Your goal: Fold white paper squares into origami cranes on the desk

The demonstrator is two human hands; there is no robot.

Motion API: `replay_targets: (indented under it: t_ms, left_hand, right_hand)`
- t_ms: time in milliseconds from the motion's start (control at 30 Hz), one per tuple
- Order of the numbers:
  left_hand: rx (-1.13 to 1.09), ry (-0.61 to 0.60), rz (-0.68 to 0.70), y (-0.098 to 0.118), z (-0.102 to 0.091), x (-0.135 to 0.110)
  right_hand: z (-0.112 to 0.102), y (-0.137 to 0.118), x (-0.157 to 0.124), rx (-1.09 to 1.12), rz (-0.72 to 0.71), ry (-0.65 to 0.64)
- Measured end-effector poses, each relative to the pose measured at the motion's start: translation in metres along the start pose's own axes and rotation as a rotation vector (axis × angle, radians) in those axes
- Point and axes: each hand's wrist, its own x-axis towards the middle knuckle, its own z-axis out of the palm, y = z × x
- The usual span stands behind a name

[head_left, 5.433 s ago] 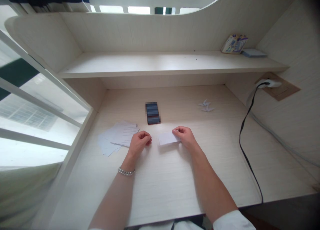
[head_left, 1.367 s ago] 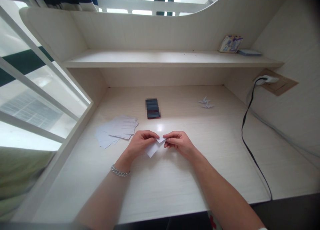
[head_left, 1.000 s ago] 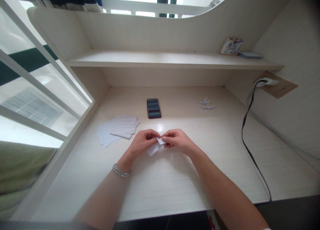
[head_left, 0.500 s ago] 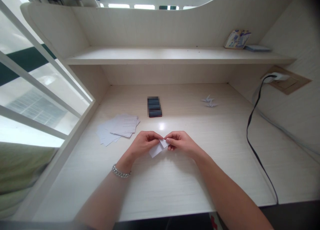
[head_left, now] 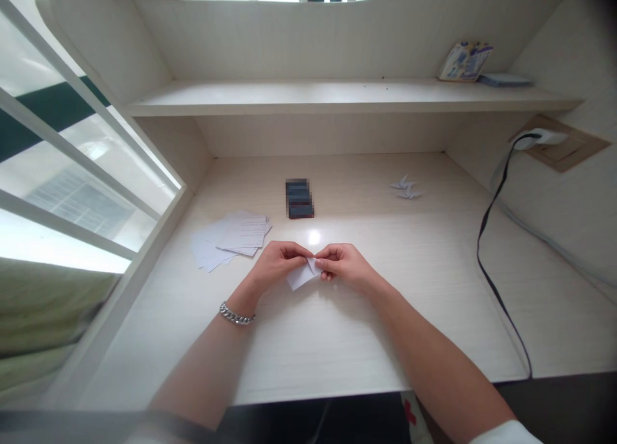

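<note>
A small piece of folded white paper is pinched between both hands just above the desk. My left hand, with a chain bracelet at the wrist, grips its upper left part between thumb and fingers. On the other side my right hand pinches the upper right corner, its thumb on the paper. The fingertips almost meet at the top edge and hide part of the folds. Left of the hands lies a loose stack of white paper sheets.
A dark pixelated rectangular object lies beyond the hands. Folded paper cranes rest at the back right. A black cable runs from the wall socket down the right side. Above, a shelf holds a small colourful box.
The view has tilted slightly downward, so everything sits a little higher in the picture. Both hands still pinch the paper, and the visible flap between them looks narrower.
</note>
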Motion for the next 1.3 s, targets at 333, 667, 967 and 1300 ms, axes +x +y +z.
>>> replay_targets:
  t_ms: [333, 667, 967, 1300]
  left_hand:
    - [0.043, 0.01, 0.062, -0.005, -0.001, 0.001]
    - [0.023, 0.033, 0.133, -0.004, 0.01, 0.003]
    - [0.123, -0.001, 0.123, -0.004, 0.005, 0.003]
    - [0.163, -0.018, 0.126, -0.001, 0.001, 0.003]
  right_hand:
    - [0.005, -0.001, 0.002, 0.09, 0.028, 0.028]
    - [-0.003, 0.003, -0.001, 0.119, -0.015, 0.025]
    - [-0.002, -0.001, 0.001, 0.148, 0.029, 0.0]
    - [0.005, 0.004, 0.002, 0.148, 0.048, 0.029]
